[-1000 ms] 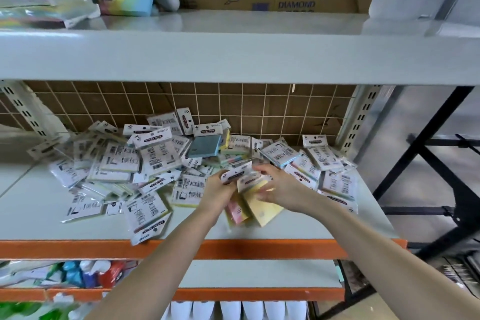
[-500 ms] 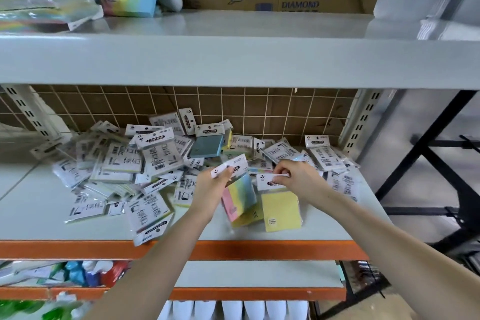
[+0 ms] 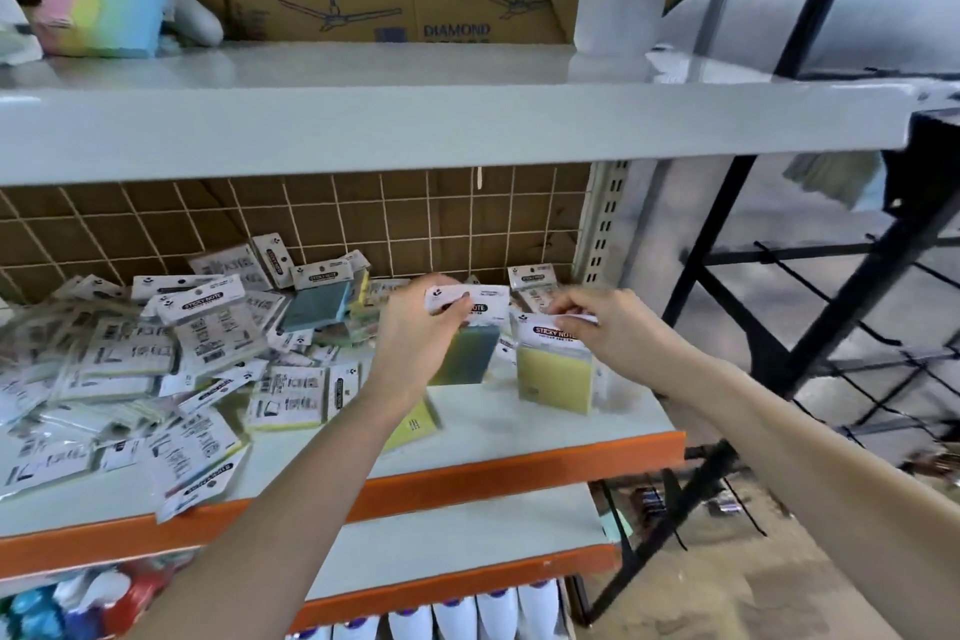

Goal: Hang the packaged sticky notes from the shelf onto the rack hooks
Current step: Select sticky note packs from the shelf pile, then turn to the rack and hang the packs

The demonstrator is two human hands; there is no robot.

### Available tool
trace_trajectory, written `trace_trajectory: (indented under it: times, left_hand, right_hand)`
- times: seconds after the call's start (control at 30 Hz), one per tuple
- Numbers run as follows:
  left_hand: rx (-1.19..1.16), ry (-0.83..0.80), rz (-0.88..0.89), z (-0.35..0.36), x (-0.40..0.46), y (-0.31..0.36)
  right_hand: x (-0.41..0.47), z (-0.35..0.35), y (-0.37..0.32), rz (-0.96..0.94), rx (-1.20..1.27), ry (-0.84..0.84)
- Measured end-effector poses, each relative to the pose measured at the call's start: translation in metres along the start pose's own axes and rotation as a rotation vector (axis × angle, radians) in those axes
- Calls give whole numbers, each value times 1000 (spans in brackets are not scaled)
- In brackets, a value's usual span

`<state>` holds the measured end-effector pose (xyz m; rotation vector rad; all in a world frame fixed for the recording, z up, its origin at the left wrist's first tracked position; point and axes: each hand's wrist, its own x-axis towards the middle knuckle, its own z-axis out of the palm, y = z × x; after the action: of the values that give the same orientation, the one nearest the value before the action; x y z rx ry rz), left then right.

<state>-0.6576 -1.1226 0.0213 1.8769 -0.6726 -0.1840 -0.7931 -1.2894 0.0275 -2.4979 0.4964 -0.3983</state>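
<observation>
Both grips on glossy square packets [image 3: 555, 364]

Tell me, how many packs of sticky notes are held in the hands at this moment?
2. The left hand pinches the header of a blue-green pack; the right hand pinches a yellow pack. More packs could be hidden behind the first.

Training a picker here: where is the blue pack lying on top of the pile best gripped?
Pinch the blue pack by its white header card, coming from above and the front. The card sticks up toward the grid, clear of neighbouring packs, while the pad lies wedged among them.
</observation>
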Motion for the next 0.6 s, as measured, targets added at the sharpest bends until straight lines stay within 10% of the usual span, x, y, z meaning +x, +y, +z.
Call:
trace_trajectory:
  times: [0.6]
  left_hand:
    - [-14, -154, 611, 171, -133, 147]
  right_hand:
    - [-205, -175, 94, -40, 101, 355]
